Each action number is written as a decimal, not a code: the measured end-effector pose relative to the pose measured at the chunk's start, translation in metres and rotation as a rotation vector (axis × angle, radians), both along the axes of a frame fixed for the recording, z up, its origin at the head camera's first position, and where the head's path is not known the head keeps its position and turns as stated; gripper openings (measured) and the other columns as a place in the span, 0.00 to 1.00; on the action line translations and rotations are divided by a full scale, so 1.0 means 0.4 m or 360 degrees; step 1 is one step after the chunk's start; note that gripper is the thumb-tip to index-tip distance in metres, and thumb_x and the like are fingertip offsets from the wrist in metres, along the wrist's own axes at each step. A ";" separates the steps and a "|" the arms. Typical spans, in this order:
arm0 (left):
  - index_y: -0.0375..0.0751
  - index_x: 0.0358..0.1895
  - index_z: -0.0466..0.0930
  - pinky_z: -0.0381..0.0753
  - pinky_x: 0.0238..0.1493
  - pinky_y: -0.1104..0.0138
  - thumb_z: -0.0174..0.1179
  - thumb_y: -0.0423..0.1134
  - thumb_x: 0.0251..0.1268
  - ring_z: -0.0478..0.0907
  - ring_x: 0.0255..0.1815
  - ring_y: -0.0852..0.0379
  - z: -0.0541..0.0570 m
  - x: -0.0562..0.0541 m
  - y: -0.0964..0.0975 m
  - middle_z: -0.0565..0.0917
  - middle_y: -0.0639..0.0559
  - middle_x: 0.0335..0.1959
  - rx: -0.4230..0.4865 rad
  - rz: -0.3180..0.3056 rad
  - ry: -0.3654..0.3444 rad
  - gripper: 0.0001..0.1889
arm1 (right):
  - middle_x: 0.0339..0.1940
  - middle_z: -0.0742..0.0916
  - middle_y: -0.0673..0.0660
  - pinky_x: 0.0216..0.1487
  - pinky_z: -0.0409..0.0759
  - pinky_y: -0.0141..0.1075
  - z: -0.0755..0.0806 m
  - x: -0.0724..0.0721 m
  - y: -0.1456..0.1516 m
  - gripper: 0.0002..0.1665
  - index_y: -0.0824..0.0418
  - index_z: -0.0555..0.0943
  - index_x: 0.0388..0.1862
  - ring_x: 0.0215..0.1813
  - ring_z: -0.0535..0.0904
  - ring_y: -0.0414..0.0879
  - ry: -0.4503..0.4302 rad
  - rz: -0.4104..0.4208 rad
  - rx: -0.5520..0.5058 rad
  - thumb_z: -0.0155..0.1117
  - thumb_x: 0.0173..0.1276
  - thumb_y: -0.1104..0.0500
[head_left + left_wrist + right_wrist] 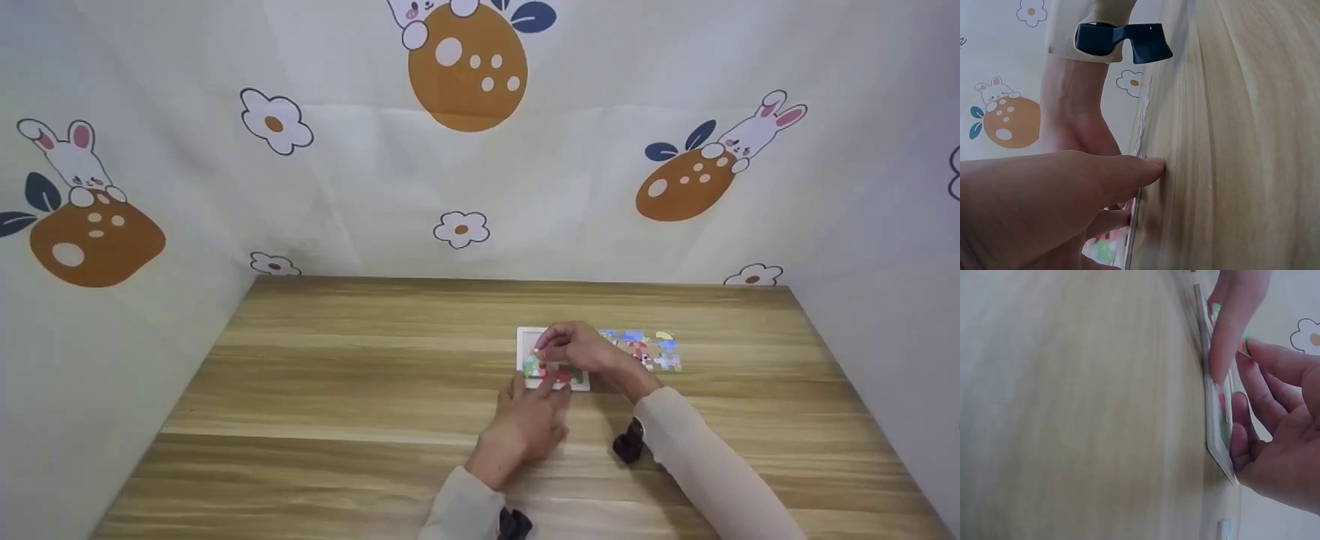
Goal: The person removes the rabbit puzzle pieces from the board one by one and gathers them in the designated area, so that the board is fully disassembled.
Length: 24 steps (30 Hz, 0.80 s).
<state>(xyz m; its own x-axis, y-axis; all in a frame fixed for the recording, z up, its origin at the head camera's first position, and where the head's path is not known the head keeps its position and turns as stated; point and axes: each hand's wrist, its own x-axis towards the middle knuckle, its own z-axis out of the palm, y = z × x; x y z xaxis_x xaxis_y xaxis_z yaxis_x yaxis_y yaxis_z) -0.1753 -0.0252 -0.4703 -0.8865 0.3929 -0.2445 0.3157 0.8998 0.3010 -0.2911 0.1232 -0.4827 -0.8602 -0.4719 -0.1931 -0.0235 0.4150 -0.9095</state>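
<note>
A white puzzle tray [520, 346] lies on the table, with colourful jigsaw pieces [532, 367] along its near part. My right hand [586, 351] is over the tray and pinches a small green and red puzzle piece [1245, 347] between thumb and fingers, tilted above the surface. My left hand [528, 422] reaches in from the near side. Its stretched fingers rest on the tray's near edge and the pieces there, and its thumb [1148, 169] lies at the edge by the tabletop. The hands partly hide the tray's inside.
Right of the tray, several more puzzle pieces [666, 352] lie grouped on the wooden table [337, 390], partly behind the right wrist. A patterned curtain [360, 165] encloses the back and sides. Each sleeve carries a black wrist mount [630, 441].
</note>
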 end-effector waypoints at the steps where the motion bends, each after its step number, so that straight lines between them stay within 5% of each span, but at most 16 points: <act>1: 0.56 0.77 0.62 0.58 0.76 0.38 0.56 0.50 0.74 0.50 0.80 0.30 0.002 -0.001 0.000 0.55 0.55 0.83 0.0005 0.0003 -0.0004 0.31 | 0.35 0.87 0.50 0.44 0.82 0.31 0.004 0.000 0.006 0.09 0.67 0.83 0.44 0.39 0.82 0.39 0.0004 -0.0027 -0.0007 0.66 0.68 0.63; 11: 0.58 0.78 0.61 0.55 0.78 0.40 0.55 0.50 0.75 0.48 0.81 0.30 -0.004 0.000 0.000 0.57 0.54 0.82 0.0030 0.0033 -0.0026 0.30 | 0.36 0.86 0.51 0.46 0.84 0.35 0.046 0.020 0.107 0.13 0.67 0.82 0.47 0.40 0.83 0.41 0.0011 -0.0114 0.0032 0.67 0.70 0.59; 24: 0.57 0.78 0.61 0.54 0.78 0.40 0.55 0.50 0.74 0.48 0.81 0.30 -0.002 0.002 0.002 0.57 0.53 0.82 0.0010 0.0018 -0.0004 0.31 | 0.33 0.88 0.52 0.41 0.87 0.33 0.034 0.066 0.227 0.11 0.72 0.82 0.44 0.36 0.85 0.39 0.0034 -0.0189 0.0079 0.67 0.68 0.65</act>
<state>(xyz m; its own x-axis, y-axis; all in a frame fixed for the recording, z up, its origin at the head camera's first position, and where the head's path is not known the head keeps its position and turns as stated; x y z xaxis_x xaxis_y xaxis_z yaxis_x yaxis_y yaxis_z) -0.1743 -0.0244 -0.4712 -0.8903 0.3842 -0.2444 0.3047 0.9015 0.3073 -0.2646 0.2140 -0.4692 -0.9137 -0.3568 -0.1945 0.0092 0.4603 -0.8877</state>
